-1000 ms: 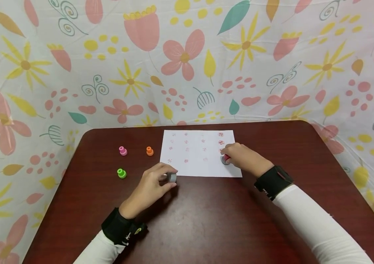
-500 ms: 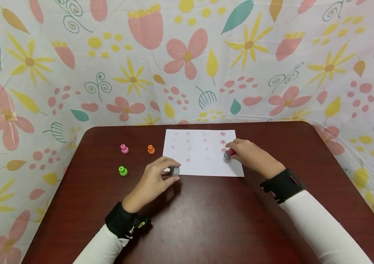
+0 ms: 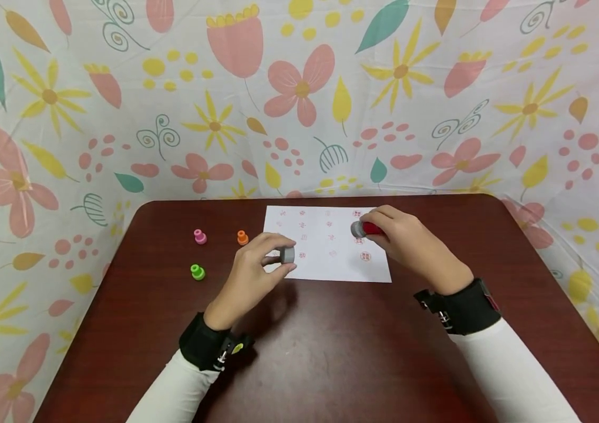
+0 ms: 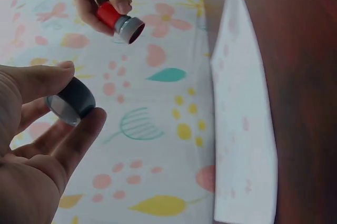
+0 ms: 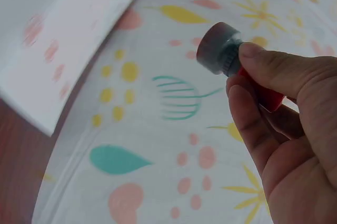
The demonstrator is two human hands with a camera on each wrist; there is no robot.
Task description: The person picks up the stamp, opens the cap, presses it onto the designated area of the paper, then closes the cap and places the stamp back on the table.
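Between the thumb and fingers of my right hand (image 3: 418,249) is a red-handled stamp (image 5: 220,50), its grey head pointing left above the paper (image 3: 326,271). My left hand (image 3: 246,279) pinches a round grey cap (image 4: 80,97) by its sides, over the paper's left part. In the left wrist view the cap's hollow side shows. Rows of small reddish prints cover much of the white sheet. Down its right side runs a column of bolder red round prints (image 3: 365,256), partly covered by the stamp in the head view.
Left of the paper stand a pink stamp (image 3: 200,237), an orange stamp (image 3: 242,237) and a green stamp (image 3: 197,272). The dark wooden table (image 3: 331,352) ends at a floral cloth (image 3: 299,147) behind.
My right hand has lifted the red stamp off the paper, baring a red round print at the bottom of the right column. My left hand has moved slightly up with the cap.
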